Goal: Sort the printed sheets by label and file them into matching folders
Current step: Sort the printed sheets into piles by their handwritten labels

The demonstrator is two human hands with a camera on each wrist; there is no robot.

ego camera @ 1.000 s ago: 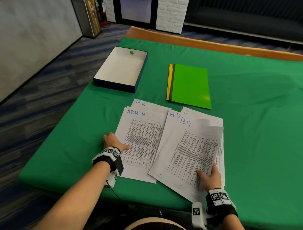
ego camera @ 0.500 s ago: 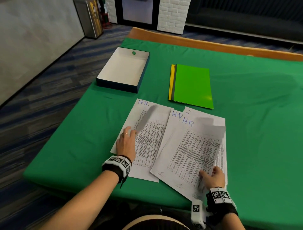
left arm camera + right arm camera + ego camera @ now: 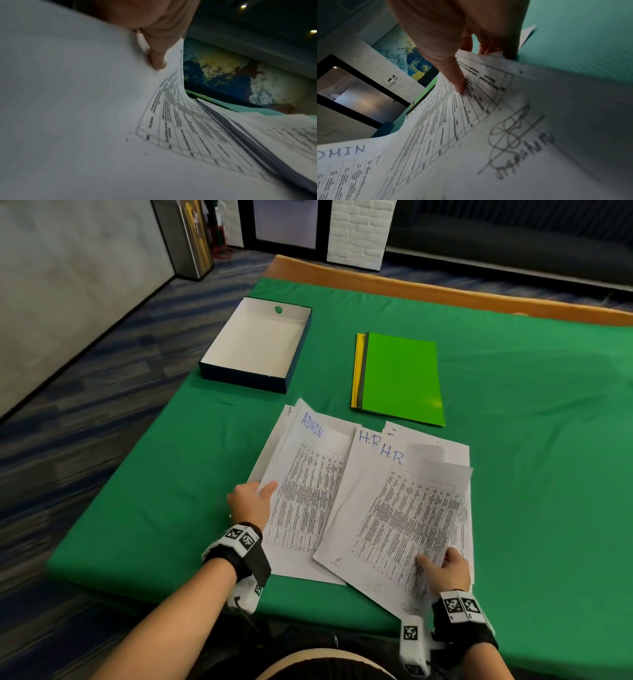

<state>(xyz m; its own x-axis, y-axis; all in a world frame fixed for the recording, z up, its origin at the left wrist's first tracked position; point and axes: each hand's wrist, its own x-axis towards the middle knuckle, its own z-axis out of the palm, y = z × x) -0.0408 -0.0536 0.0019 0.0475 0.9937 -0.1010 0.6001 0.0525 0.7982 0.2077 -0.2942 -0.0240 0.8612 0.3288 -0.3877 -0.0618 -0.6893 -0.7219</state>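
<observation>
Sheets (image 3: 383, 501) lie fanned between both hands, folders (image 3: 400, 378) beyond. Left hand (image 3: 251, 501) pinches the lifted ADMIN sheet (image 3: 308, 484) at its edge; right hand (image 3: 445, 571) clamps the H.R. stack's (image 3: 404, 515) corner. I'd peel slowly, taking one sheet only.

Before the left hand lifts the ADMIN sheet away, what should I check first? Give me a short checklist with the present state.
1. Left hand pinches the white printed sheet labelled ADMIN at its left edge: ok.
2. Only one sheet pinched: cannot tell.
3. Right hand holds the white H.R. sheets: ok.
4. Stacked green, grey and yellow folders opened: not ok.
5. Folder labels readable: cannot tell.
</observation>
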